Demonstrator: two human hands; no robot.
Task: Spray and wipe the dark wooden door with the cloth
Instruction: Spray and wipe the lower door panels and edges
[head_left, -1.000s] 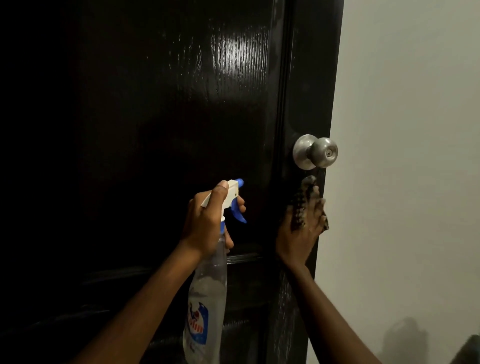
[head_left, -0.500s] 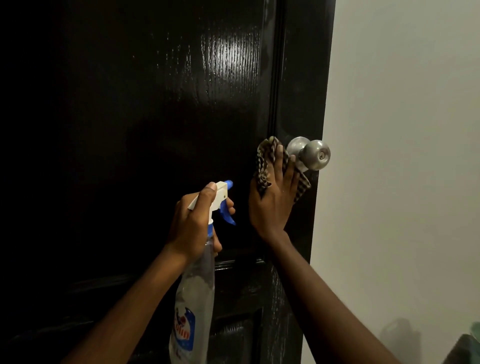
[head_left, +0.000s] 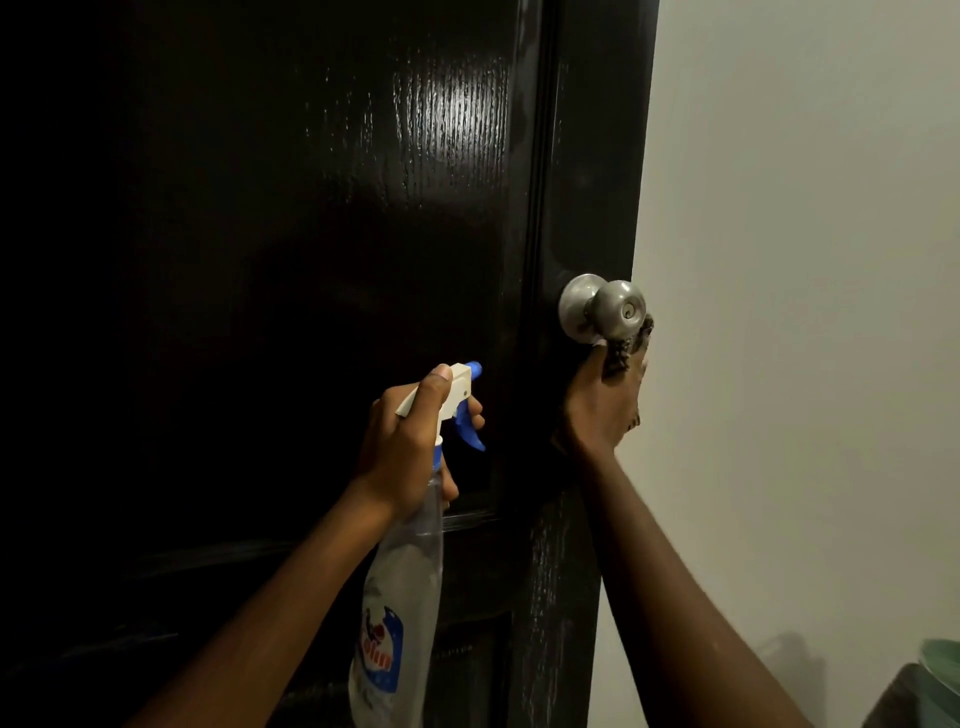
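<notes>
The dark wooden door (head_left: 322, 218) fills the left and middle of the view, glossy with wet streaks near the top. My left hand (head_left: 410, 441) grips a clear spray bottle (head_left: 400, 597) by its white and blue trigger head, nozzle towards the door. My right hand (head_left: 602, 405) presses a checked cloth (head_left: 621, 353) against the door's right stile, just under the silver round knob (head_left: 602, 306). Most of the cloth is hidden behind the hand.
A pale wall (head_left: 805, 312) runs along the door's right edge. At the bottom right corner stand a dark object and a greenish rim (head_left: 940, 670).
My right hand with the cloth slid from the left of the knob down and right, under the knob at the door's edge. The left hand with the bottle stayed about level.
</notes>
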